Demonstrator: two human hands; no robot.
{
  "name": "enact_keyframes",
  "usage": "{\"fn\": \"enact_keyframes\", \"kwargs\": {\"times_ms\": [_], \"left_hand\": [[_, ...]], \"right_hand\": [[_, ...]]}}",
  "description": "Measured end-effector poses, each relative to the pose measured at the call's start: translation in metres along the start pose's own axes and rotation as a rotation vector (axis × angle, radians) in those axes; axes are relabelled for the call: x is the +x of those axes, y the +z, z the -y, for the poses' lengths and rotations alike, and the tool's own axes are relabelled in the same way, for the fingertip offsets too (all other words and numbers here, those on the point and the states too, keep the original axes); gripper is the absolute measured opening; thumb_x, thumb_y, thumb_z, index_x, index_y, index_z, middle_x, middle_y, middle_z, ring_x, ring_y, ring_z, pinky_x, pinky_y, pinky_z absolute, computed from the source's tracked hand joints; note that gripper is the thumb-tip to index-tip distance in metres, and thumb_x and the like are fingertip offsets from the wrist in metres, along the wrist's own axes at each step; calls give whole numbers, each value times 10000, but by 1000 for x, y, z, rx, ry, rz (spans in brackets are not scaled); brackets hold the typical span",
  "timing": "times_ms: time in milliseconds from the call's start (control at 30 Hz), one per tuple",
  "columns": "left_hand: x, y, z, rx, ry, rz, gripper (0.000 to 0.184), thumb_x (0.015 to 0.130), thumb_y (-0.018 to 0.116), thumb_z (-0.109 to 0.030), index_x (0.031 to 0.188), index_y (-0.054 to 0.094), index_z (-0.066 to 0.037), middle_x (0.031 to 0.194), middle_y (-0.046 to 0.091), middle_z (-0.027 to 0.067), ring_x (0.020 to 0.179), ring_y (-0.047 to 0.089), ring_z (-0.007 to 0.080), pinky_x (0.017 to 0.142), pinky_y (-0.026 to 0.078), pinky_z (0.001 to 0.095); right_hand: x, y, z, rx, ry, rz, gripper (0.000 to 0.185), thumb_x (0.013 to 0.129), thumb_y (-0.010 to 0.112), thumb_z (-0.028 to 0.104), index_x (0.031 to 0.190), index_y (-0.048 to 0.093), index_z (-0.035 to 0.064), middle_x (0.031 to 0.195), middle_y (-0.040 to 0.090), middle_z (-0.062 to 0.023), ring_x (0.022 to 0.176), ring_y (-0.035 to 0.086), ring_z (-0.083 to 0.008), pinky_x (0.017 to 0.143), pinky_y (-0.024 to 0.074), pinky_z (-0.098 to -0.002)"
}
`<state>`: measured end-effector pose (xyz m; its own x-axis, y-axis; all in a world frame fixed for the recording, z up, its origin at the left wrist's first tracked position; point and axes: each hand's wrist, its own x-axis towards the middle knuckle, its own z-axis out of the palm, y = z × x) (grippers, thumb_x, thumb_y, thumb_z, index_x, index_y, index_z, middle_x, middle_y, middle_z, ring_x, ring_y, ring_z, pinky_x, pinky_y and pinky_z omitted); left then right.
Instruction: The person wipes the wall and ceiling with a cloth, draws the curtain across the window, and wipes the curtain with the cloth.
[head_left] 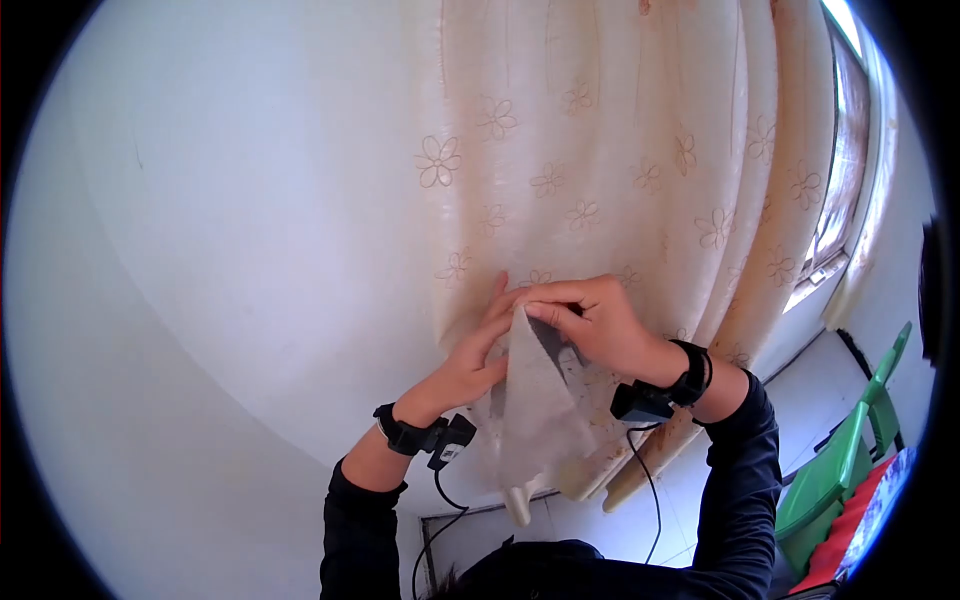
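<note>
One left hand [470, 362] and one right hand [600, 318], both clamped on a pale baglike piece [538, 405], contents unclear.

Green chair [825, 485] below a window [850, 150]
The chair is at the tiled floor [685, 490]'s right side, red cloth [848, 530] just beside it; pale wall [200, 230] at left.

The floor [815, 385] shows in the lower middle and lower right of the frame, laid with pale, smooth tiles whose thin joint lines run at a slant. Dark strips edge it in both parts. A green chair [830, 475] is over the tiles at the lower right, its feet hard to make out. Beside it, a red and blue-white cover [850, 530] hides more floor.
</note>
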<state>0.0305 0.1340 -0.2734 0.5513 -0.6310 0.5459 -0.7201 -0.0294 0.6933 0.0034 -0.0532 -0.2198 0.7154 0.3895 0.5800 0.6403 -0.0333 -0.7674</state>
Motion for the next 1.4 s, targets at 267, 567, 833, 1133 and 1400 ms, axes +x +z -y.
{"fn": "enact_keyframes", "kwargs": {"times_ms": [267, 567, 833, 1133, 1400], "left_hand": [[7, -6, -4, 63, 94, -70, 458, 694, 577, -48, 1135, 453, -43, 1296, 308, 107, 1297, 58, 293, 1022, 120, 407], [3, -9, 9, 361, -9, -295, 258, 613, 636, -16, 832, 499, -25, 1009, 490, 112, 1064, 405, 260, 873, 331, 353], [-4, -23, 3, 605, -148, -355, 146, 686, 530, 74, 716, 417, -14, 856, 572, 79, 759, 519, 104, 633, 415, 220], [8, -31, -30, 218, -399, -634, 190, 756, 506, 10, 933, 577, 19, 675, 592, 59, 458, 503, 78, 397, 387, 195], [6, -24, -8, -47, -184, -799, 217, 775, 500, -25, 955, 549, 85, 639, 598, 119, 500, 581, 154, 470, 467, 238]], "right_hand": [[-2, -2, 3, -155, -126, 389, 158, 821, 521, 86, 968, 530, 28, 888, 574, -88, 777, 536, -124, 690, 436, -281], [-16, -7, -34, -24, 34, 268, 493, 743, 598, 67, 1189, 388, 56, 915, 544, -76, 809, 521, -132, 746, 425, -256], [-10, -51, -64, -504, 42, 169, 188, 727, 563, 75, 907, 567, 17, 671, 581, -106, 610, 555, -177, 591, 449, -285], [-4, 27, -47, -650, -67, 25, 496, 664, 701, 337, 965, 465, 22, 781, 552, -105, 615, 555, -168, 530, 440, -283], [-2, 71, -57, -846, -111, 35, 653, 654, 652, 438, 1034, 407, -33, 921, 496, -168, 789, 554, -310, 597, 457, -401]]}}
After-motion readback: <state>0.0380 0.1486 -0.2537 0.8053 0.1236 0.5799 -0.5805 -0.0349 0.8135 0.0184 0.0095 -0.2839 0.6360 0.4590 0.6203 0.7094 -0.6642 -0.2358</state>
